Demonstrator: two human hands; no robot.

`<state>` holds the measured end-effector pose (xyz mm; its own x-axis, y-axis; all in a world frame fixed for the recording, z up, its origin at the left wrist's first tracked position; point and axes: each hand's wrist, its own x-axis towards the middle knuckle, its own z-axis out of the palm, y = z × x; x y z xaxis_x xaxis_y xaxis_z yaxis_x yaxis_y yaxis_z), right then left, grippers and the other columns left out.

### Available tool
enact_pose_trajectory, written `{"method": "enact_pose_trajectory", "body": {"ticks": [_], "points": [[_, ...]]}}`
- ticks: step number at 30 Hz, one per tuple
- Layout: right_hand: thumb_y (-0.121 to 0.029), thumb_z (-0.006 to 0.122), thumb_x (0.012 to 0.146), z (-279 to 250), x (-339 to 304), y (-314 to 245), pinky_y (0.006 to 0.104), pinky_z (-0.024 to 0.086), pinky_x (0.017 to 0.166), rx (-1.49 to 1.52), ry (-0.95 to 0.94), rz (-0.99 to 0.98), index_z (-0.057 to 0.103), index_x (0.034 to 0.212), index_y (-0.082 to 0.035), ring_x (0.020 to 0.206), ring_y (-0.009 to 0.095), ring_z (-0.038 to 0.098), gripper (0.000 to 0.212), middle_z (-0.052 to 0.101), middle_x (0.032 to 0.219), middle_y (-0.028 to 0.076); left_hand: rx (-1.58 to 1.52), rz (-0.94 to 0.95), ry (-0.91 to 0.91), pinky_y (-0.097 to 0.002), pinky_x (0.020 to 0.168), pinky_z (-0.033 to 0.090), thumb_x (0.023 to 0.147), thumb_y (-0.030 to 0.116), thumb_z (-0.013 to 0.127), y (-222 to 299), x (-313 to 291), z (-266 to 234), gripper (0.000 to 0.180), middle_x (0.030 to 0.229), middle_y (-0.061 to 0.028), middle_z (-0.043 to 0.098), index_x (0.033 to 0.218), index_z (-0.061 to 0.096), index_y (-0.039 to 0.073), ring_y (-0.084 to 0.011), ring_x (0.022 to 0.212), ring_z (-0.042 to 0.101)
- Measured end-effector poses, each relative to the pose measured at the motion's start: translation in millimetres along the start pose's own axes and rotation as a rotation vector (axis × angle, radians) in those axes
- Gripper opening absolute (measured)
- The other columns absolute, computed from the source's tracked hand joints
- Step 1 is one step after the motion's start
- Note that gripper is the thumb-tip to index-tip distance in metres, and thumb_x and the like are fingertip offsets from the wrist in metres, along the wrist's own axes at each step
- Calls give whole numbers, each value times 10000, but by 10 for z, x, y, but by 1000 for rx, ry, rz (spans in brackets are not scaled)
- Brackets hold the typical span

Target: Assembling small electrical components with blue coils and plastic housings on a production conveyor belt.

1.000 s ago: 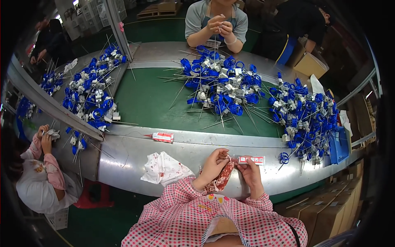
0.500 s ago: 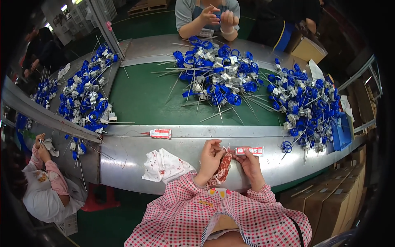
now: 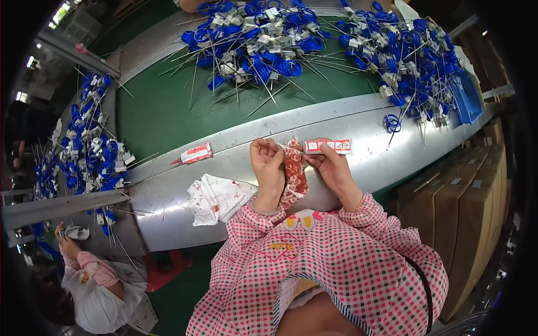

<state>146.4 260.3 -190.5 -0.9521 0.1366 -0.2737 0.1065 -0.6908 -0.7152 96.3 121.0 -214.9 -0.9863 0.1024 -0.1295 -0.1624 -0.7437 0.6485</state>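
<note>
Fingers of both hands meet over the near rim of the curved metal desk (image 3: 358,120), and between them hangs a red-and-white patterned cloth (image 3: 293,171): the left hand (image 3: 269,165) has its fingers curled shut on the cloth's upper left edge, while the right hand (image 3: 332,168) pinches the upper right edge, thumb and fingers pressed together on it. So the cloth sits right in the grip, its top bunched at the fingertips and its tail drooping below them toward the checked pink sleeves. By the look of it, the step in hand is opening out or fitting this cloth piece, perhaps a finger cover; the next move would call for a firm hold on one edge while the other hand works the fabric loose, without letting it slip. Just beyond the right fingers, touching or nearly so, lies a small red-and-white flat packet (image 3: 328,147). Left of the left fingers, apart from them, a second packet (image 3: 196,153) rests on the desk, and below-left lies a crumpled white cloth with red marks (image 3: 216,197). Well beyond the fingers, on the green belt (image 3: 162,112), heaps of blue wire coils with white tags (image 3: 263,39) spread out of reach.
</note>
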Motion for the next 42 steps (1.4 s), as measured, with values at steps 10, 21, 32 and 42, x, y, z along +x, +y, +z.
{"method": "enact_pose_trajectory", "body": {"ticks": [10, 21, 32, 42], "points": [[-226, 525, 837, -36, 16, -27, 253, 489, 675, 215, 130, 42, 522, 968, -28, 739, 173, 595, 238, 605, 890, 110, -219, -151, -19, -270, 771, 476, 783, -71, 498, 69, 0, -74, 315, 964, -30, 433, 1029, 375, 82, -142, 886, 512], [-234, 533, 832, 19, 11, -30, 258, 494, 666, 204, 113, 48, 529, 942, -36, 732, 192, 598, 227, 608, 863, 103, -207, -234, -105, -271, 779, 471, 822, -21, 484, 36, 7, -73, 358, 1014, -50, 475, 1143, 356, 74, -144, 919, 514], [-182, 488, 854, 24, 2, -51, 264, 502, 673, -38, 61, -29, 515, 1004, -5, 742, 198, 611, 233, 613, 852, 118, 138, -158, -139, -215, 760, 411, 806, -9, 514, -27, -50, 35, 342, 955, -53, 467, 1116, 374, 21, -95, 834, 479], [-167, 491, 845, -74, 42, -156, 268, 499, 658, -167, 78, -35, 528, 965, -1, 703, 177, 603, 209, 610, 832, 106, 340, -133, -226, -201, 721, 433, 798, -40, 508, 25, -58, 111, 280, 920, -65, 495, 1056, 408, 1, -101, 830, 515]]}}
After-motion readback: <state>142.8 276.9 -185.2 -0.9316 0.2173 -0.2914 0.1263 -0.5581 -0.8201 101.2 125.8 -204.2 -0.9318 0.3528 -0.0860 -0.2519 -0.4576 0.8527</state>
